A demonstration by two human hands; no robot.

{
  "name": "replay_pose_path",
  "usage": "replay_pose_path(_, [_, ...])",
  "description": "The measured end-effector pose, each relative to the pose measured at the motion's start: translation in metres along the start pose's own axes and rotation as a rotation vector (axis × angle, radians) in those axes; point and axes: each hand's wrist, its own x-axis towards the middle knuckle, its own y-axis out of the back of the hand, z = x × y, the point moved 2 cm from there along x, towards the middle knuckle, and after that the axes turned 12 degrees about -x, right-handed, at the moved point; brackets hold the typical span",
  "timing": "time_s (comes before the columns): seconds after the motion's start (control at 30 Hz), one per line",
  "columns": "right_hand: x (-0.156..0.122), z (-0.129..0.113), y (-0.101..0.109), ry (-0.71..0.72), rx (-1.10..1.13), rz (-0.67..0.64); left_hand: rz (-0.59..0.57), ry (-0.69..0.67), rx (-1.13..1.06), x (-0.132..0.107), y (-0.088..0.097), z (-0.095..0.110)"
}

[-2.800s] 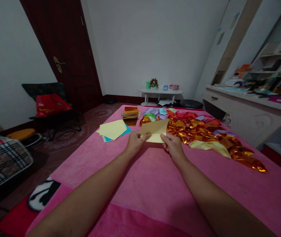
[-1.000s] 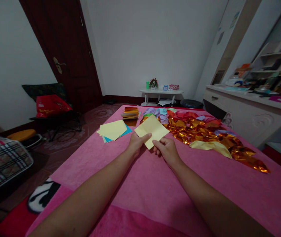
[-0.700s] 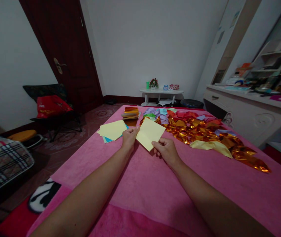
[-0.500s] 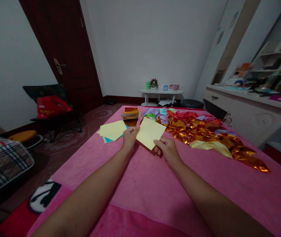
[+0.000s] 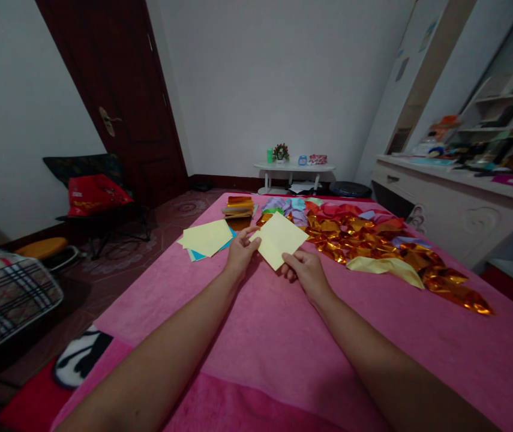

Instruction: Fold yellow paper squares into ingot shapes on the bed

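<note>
A square sheet of pale yellow paper is held up over the pink cover, tilted with one corner pointing down. My right hand pinches its lower right edge, thumb on top. My left hand is closed at the sheet's left corner, thumb and fingertips on the paper. Left of that hand lies a loose pile of yellow sheets, with blue paper showing beneath. Behind it is a stack of shiny gold paper. Folded gold foil pieces spread out on the right, with a yellow folded piece in front.
Purple folded papers and red ones lie at the far side of the pink cover. Beyond stands a small white table. A cluttered white dresser is at right, a chair with a red bag at left.
The yellow sheet has turned slightly and shifted a little right and up. My left hand has moved slightly right, its thumb now at the sheet's left corner.
</note>
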Motion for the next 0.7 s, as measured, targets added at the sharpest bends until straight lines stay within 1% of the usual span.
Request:
replay_pose_path(0.2, [0.0002, 0.0020, -0.0028, -0.004, -0.028, -0.055, 0.028, -0.019, -0.005, 0.0027, 0.0021, -0.0030])
replay_pose_path(0.7, [0.0000, 0.0018, -0.0048, 0.002, -0.058, -0.082, 0.048, -0.011, 0.057, 0.0014, -0.0012, -0.0012])
